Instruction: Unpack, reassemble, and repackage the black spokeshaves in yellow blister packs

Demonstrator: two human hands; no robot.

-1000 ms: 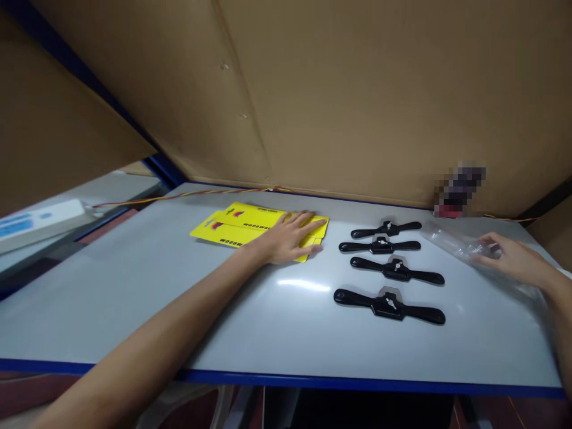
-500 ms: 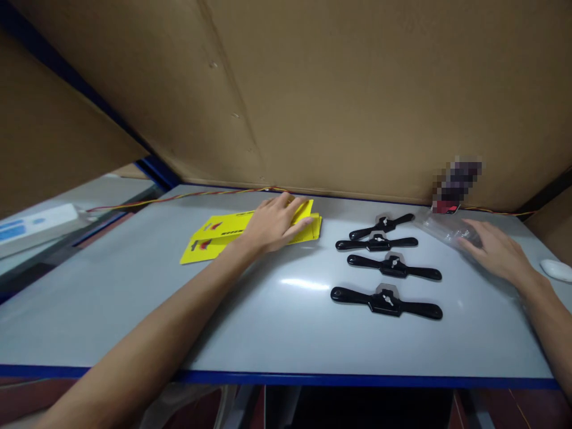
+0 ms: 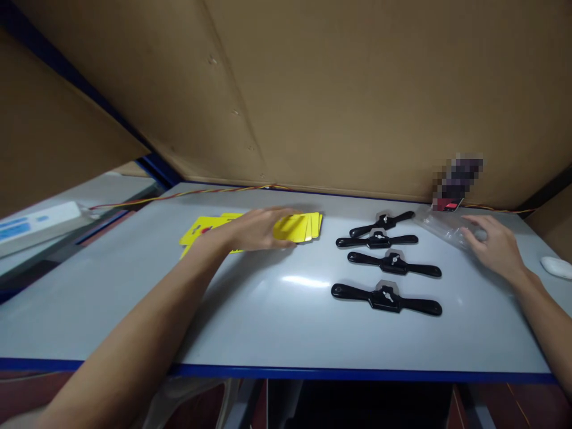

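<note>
My left hand (image 3: 261,228) spans the right part of a fanned stack of yellow cards (image 3: 304,227), with thumb and fingers apart at its near and far edges. The palm hides the middle of the stack. At the right, my right hand (image 3: 498,247) has its curled fingers and thumb on a clear plastic bag (image 3: 440,225) lying flat. How much of the bag is between them is partly hidden. Several black spokeshaves (image 3: 386,298) with light blades lie in a loose column between my hands, touched by neither.
A phone (image 3: 451,204), partly pixelated, leans against the cardboard wall (image 3: 357,107) behind the bag. A white rounded object (image 3: 556,267) lies at the right edge. Thin red and yellow wires (image 3: 201,192) run along the table's back. A white box-like object (image 3: 40,225) rests on the left surface.
My left hand has moved slightly left and lower over the cards, and the raised top card now lies flatter. My right hand has shifted slightly, still at the plastic bag. The spokeshaves have not moved.
</note>
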